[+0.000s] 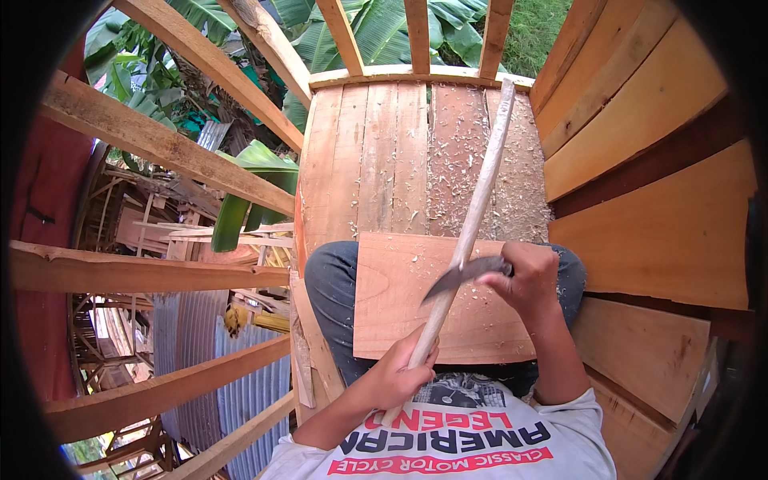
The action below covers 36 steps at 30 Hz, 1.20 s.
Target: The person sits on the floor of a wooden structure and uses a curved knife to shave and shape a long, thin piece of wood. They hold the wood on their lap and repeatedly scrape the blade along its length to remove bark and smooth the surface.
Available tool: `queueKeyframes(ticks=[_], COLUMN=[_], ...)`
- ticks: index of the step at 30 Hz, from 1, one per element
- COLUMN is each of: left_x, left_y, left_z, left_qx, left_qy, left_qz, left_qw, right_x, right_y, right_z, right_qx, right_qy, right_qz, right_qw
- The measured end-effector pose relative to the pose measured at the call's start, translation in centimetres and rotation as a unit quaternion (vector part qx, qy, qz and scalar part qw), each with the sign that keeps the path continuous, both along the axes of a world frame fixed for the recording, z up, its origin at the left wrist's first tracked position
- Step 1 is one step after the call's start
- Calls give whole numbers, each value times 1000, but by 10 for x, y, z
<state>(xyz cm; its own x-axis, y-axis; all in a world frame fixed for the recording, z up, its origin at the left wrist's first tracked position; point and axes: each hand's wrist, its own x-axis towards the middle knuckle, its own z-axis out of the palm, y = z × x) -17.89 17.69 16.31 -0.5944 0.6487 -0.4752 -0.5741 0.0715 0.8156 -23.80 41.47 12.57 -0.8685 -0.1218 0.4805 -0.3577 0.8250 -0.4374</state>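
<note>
A long pale wooden stick [482,188] slants across my lap, its lower end against my shirt and its far end near the floor's far edge. Around its lower part my left hand [398,370] is closed. My right hand [528,276] grips a dark-bladed knife [462,276] by its handle, which the fingers mostly hide. The blade lies across the stick at about its middle, pointing left. Beneath both, a flat wooden board [400,308] rests over my crossed legs, with a few shavings on it.
Wood shavings [512,192] are scattered over the plank floor [344,160], mostly on its right. Wooden rails [152,268] stand to my left and at the far edge, with banana leaves [352,40] beyond. A plank wall [648,232] closes the right side. Corrugated sheets [248,392] lie outside, lower left.
</note>
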Motion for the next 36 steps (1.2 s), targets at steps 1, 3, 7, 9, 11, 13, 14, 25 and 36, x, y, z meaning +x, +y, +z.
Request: queueKeyframes(ticks=[1,3,7,9,11,13,14,25,36], left_x=[7,22,14,-1,-7,-6,-3,30,-17], left_y=[-1,-3,-19,-24,-16,-8,-6,-13,-12], left_z=[-1,-2,-10,-12,-13,-9,-8,-12,-10], left_qx=[-10,-21,34,45,56,57,32,-51,-13], left_qy=[0,18,-90,-130,-116,-97,-59,43,1], left_qz=[-4,-61,14,52,24,5,2,-100,48], left_qw=[1000,998,995,989,991,994,998,993,999], right_x=[-19,-32,-15,6,28,33,28,-43,27], right_y=[25,76,66,26,-8,-19,-16,79,-7], right_z=[-11,-10,0,-1,-2,-1,0,-35,-14], right_qx=[-90,-194,-179,-138,-88,-71,-65,-208,-239], right_qy=[-37,-93,-144,-162,-174,-157,-143,-128,-183], right_qz=[-107,-256,-202,-132,-39,5,10,-301,-101], right_qw=[990,942,952,968,980,985,988,922,948])
